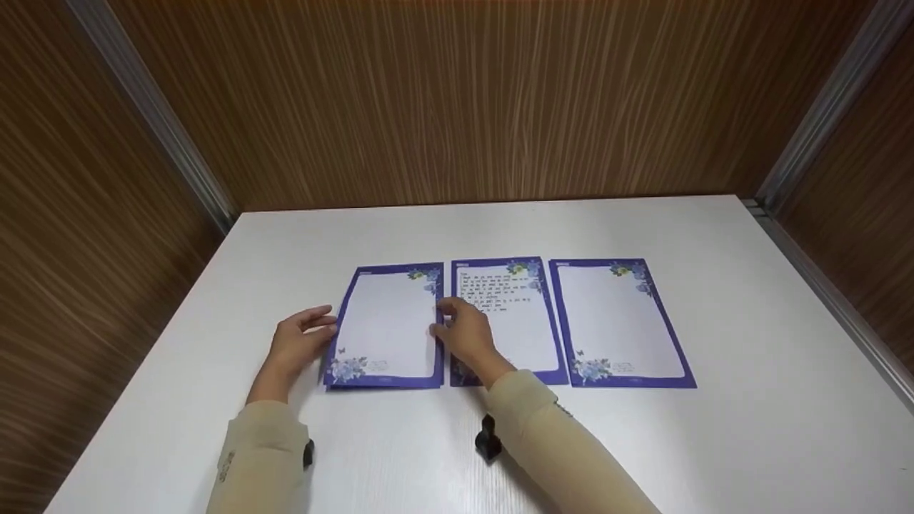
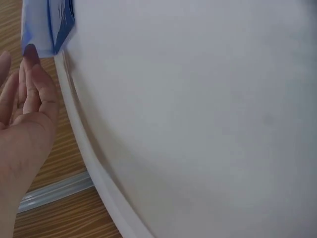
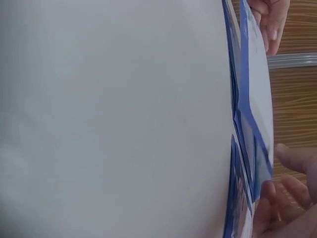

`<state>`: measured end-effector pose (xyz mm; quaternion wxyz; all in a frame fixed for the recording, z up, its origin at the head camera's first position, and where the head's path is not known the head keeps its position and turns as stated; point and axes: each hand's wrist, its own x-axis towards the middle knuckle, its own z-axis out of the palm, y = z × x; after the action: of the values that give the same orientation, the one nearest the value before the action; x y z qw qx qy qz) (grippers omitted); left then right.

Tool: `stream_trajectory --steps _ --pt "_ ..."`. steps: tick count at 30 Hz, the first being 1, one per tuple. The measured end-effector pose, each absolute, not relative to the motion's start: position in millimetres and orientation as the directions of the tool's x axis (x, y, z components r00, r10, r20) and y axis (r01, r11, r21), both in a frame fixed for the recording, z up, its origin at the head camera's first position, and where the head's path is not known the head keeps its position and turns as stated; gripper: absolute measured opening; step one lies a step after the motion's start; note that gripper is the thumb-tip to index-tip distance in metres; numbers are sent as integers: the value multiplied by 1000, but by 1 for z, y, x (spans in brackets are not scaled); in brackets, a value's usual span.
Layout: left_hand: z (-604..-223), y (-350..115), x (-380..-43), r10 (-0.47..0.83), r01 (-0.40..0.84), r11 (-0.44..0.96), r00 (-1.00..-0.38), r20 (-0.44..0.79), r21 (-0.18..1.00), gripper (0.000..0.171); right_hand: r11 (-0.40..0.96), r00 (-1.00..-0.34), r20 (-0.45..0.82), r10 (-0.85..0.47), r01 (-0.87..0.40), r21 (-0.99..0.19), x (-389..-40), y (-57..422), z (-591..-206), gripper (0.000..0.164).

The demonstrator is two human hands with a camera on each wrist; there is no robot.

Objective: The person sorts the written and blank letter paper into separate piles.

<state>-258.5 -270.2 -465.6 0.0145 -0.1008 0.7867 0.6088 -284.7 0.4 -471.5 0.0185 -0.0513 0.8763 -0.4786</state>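
A purple-bordered sheet of letter paper (image 1: pixel 389 325) with blue flowers in two corners lies at the left of a row of three. At its right edge, my right hand (image 1: pixel 465 332) holds the paper between thumb and fingers. In the right wrist view this top sheet (image 3: pixel 258 84) stands lifted and bent over other sheets (image 3: pixel 233 74). My left hand (image 1: pixel 298 343) is at the left edge, fingers loosely extended. The left wrist view has a fingertip of this hand overlapping the translucent sheet corner (image 2: pixel 37 29).
Partly under my right hand lies a sheet with written lines (image 1: pixel 500 293). Farther right is another sheet (image 1: pixel 618 321) with a blank middle. All lie on a white table (image 1: pixel 714 442), with wood-grain panels (image 1: pixel 457 107) behind and at both sides.
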Motion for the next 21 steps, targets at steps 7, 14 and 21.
stream_trajectory --steps 7,14,21 --pt "-465 -266 -260 -143 -287 229 -955 -259 930 50 374 -1000 -15 -20 6 -927 -288 2 -474 44" --pt "-463 -263 -260 -121 -332 232 -942 -312 914 52 382 -998 -62 -17 51 -923 -290 4 -476 40" --pt "-464 -254 -262 -144 -248 228 -965 -220 941 53 363 -1000 24 4 -20 -932 -290 8 -474 40"
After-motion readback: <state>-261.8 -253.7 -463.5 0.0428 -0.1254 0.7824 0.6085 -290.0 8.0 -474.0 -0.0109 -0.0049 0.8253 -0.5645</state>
